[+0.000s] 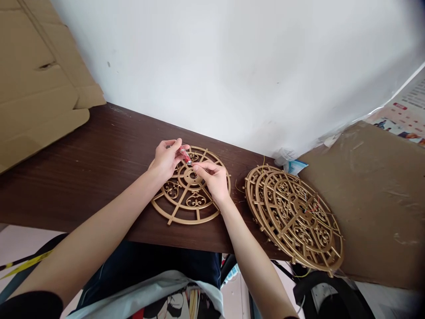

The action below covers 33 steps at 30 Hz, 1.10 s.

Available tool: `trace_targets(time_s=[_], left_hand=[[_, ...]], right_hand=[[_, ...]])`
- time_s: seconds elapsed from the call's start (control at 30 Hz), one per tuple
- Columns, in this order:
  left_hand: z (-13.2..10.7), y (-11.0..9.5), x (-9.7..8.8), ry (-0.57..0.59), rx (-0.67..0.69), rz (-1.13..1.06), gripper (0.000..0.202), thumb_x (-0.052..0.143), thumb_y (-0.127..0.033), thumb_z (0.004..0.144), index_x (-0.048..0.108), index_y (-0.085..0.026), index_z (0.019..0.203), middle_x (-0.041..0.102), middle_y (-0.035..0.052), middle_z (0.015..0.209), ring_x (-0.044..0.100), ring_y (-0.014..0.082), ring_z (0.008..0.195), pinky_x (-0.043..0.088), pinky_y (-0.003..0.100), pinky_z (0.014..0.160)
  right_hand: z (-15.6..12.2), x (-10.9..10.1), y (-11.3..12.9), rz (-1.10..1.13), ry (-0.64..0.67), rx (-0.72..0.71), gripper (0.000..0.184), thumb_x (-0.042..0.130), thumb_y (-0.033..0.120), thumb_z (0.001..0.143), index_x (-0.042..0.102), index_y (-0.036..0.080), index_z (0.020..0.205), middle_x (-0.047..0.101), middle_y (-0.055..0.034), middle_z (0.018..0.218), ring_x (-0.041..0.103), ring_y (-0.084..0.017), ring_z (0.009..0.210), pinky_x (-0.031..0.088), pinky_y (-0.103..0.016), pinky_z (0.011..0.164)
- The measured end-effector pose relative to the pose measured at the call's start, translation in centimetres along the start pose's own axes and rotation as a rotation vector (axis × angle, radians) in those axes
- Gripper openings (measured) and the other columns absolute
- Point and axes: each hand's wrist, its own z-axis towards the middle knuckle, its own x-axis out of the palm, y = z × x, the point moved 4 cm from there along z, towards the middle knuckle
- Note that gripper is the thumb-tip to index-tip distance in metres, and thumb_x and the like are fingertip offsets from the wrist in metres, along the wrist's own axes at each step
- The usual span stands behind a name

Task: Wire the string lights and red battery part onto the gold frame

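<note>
A round gold openwork disc (186,208) lies flat on the dark wooden table (83,177). Both hands work over its upper middle. My left hand (166,157) pinches a small red and clear cylindrical part (185,155) between thumb and fingers. My right hand (212,177) rests on the disc with its thumb and forefinger closed at the metal tip of that same part, just above the disc's hub (190,176).
A stack of similar gold discs (295,217) with thin wires lies to the right, overhanging the table's front edge. Beyond it sits a brown cardboard sheet (375,199). Folded cardboard (36,84) leans at the far left. A white wall stands behind the table.
</note>
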Motion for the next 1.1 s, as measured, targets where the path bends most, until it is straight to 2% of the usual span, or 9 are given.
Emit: trace_targets(time_s=[0.2,0.33,0.47,0.63,0.7,0.83,1.0,1.1], left_hand=[[-0.32,0.1,0.11,0.003,-0.011,0.032,0.015,0.061,-0.013,0.088,0.046,-0.017,0.085,0.069,0.0049,0.07,0.067,0.0122,0.063,0.052,0.021,0.056],[-0.36,0.06,0.26,-0.003,-0.012,0.022,0.016,0.061,-0.013,0.089,0.046,-0.017,0.083,0.066,0.0016,0.065,0.067,0.012,0.064,0.052,0.02,0.056],[-0.27,0.01,0.25,-0.005,-0.012,0.005,0.016,0.06,-0.012,0.089,0.047,-0.017,0.083,0.065,0.0004,0.063,0.066,0.0111,0.063,0.051,0.02,0.055],[-0.44,-0.08,0.28,0.004,-0.026,0.012,0.014,0.059,-0.012,0.09,0.047,-0.016,0.084,0.068,0.0042,0.066,0.065,0.0109,0.061,0.051,0.021,0.055],[-0.55,-0.11,0.34,0.008,-0.026,0.015,0.014,0.059,-0.012,0.09,0.047,-0.016,0.084,0.068,0.0039,0.066,0.065,0.011,0.062,0.051,0.02,0.055],[-0.68,-0.09,0.45,0.01,-0.024,0.025,0.014,0.059,-0.013,0.09,0.047,-0.017,0.083,0.068,0.0032,0.067,0.064,0.0102,0.059,0.051,0.021,0.055],[-0.74,-0.02,0.52,0.012,-0.026,0.018,0.015,0.059,-0.013,0.09,0.046,-0.016,0.084,0.068,0.0035,0.067,0.062,0.0088,0.056,0.051,0.021,0.057],[-0.97,-0.12,0.63,0.017,-0.023,0.032,0.015,0.059,-0.013,0.09,0.045,-0.017,0.085,0.069,0.0044,0.069,0.062,0.009,0.056,0.051,0.021,0.056]], right_hand=[[0.03,-0.03,-0.05,-0.049,-0.026,0.004,0.019,0.075,0.036,0.07,0.072,0.018,0.074,0.069,-0.0021,0.074,0.06,-0.014,0.066,0.049,-0.028,0.066],[0.0,0.0,-0.13,-0.012,-0.025,0.019,0.021,0.076,0.037,0.069,0.07,0.017,0.073,0.064,0.0002,0.066,0.05,-0.01,0.056,0.042,-0.024,0.055],[-0.12,0.02,0.04,-0.014,-0.036,0.03,0.025,0.076,0.04,0.069,0.069,0.017,0.073,0.06,0.0009,0.063,0.045,-0.01,0.054,0.037,-0.024,0.052],[-0.23,-0.08,-0.21,-0.069,-0.05,0.068,0.031,0.074,0.045,0.07,0.074,0.016,0.079,0.038,0.0063,0.049,0.028,-0.008,0.048,0.027,-0.025,0.049],[-0.22,-0.14,-0.37,-0.088,-0.055,0.063,0.031,0.074,0.045,0.07,0.074,0.016,0.08,0.035,0.0064,0.049,0.024,-0.008,0.049,0.024,-0.025,0.049],[-0.18,-0.19,-0.49,-0.086,-0.058,0.027,0.03,0.074,0.045,0.071,0.075,0.016,0.081,0.039,0.005,0.052,0.024,-0.008,0.051,0.025,-0.026,0.051],[-0.2,-0.35,-0.49,-0.197,-0.075,-0.026,0.03,0.071,0.046,0.075,0.073,0.017,0.081,0.024,0.0075,0.052,0.021,-0.009,0.051,0.022,-0.026,0.052],[-0.26,-0.35,-0.36,-0.271,-0.079,-0.09,0.028,0.069,0.045,0.078,0.072,0.018,0.082,0.023,0.0077,0.054,0.023,-0.008,0.051,0.022,-0.026,0.052]])
